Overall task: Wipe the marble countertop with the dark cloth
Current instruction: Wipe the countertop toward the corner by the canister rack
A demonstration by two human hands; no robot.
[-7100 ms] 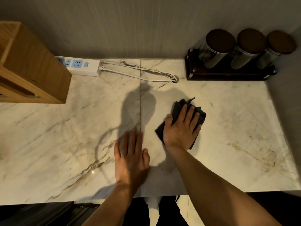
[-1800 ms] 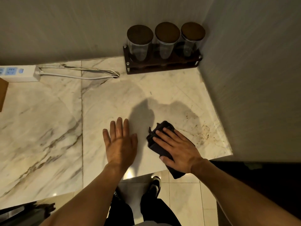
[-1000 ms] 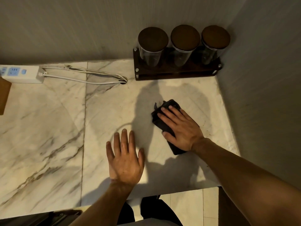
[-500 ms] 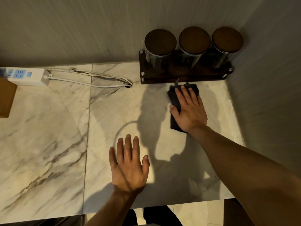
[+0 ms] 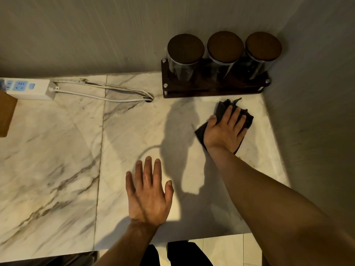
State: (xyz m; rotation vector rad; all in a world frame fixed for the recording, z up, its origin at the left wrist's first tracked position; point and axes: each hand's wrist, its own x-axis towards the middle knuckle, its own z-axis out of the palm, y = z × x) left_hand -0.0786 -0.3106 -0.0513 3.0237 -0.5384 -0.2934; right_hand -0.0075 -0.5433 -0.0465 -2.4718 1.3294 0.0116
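Head view: right hand [image 5: 224, 131] presses flat, fingers spread, on dark cloth [image 5: 221, 110] beneath them; left hand [image 5: 148, 192] splayed flat on marble countertop [image 5: 57, 150].

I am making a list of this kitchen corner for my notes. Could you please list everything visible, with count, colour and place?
marble countertop: one, white with brown veins, fills the lower view
dark cloth: one, black, far right, under the right hand
jars: three, clear with brown lids, back right corner
rack: one, dark wood, holding the jars
power strip: one, white, back left
cables: white, running from the strip to a hole
wooden box: one, brown, left edge
left hand: flat on the marble, near front
right hand: pressing the cloth
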